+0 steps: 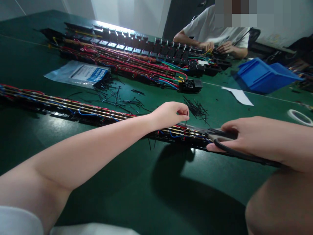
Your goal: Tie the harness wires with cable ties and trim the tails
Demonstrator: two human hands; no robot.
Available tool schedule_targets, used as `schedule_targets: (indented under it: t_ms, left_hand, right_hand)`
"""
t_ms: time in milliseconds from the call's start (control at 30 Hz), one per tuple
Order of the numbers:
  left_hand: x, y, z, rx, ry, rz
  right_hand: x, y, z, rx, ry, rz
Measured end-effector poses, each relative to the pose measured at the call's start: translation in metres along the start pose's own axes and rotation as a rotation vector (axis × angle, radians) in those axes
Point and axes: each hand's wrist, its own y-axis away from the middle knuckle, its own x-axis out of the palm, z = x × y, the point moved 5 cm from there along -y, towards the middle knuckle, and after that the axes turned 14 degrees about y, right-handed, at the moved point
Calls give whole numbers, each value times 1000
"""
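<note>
My left hand (168, 115) is closed in a pinch on the thin black tail of a cable tie (186, 119), which runs down to the wired strip. The long black strip (93, 114), with brass bars and red and blue wires, lies across the table under my left forearm. Closed around black-handled pliers (226, 148) is my right hand (254, 138); the jaws point left over the strip's right part and are blurred. Two thin black tie ends (152, 144) stick out on the strip's near side.
Loose cable ties (198, 109) lie beyond the strip, with more spilling from a plastic bag (80, 74). Similar wired strips (117, 60) lie farther back. A blue bin (266, 76), white paper (238, 95) and a tape roll (300, 117) are right. Opposite, a person's hands (225, 48) handle wires.
</note>
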Motion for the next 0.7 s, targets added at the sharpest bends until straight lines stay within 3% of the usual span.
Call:
schedule_targets:
  t_ms: [700]
  left_hand:
    - [-1, 1, -3, 12, -38, 16]
  right_hand:
    - [-7, 0, 3, 0, -21, 29]
